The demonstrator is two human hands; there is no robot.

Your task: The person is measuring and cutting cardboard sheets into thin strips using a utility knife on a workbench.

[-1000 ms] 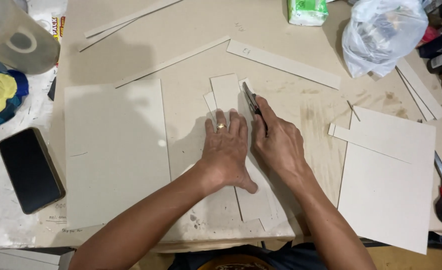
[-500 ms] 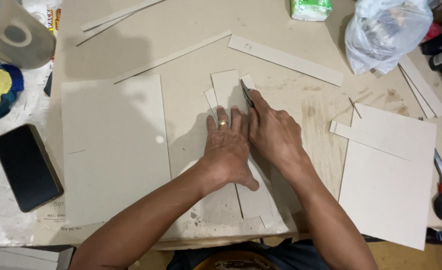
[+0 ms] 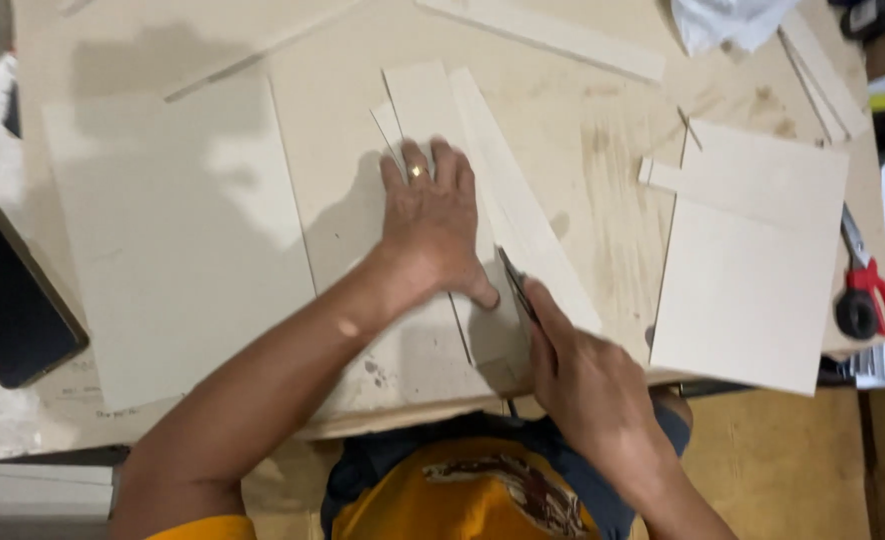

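Left hand (image 3: 433,225) is pressing fingers spread on the cardboard strip (image 3: 433,110), right hand (image 3: 588,385) clamped around what's probably a knife (image 3: 518,285) just beside it, so keeping it pinned matters.

Your forearms bare, no sleeves reaching wrists. Your left hand (image 3: 433,235) wears gold ring (image 3: 418,172) on one finger. Your right hand (image 3: 588,385) wears nothing. Your shirt (image 3: 463,505) yellow-orange, brown-and-white print on front. Dark blue garment (image 3: 383,465) shows over it.
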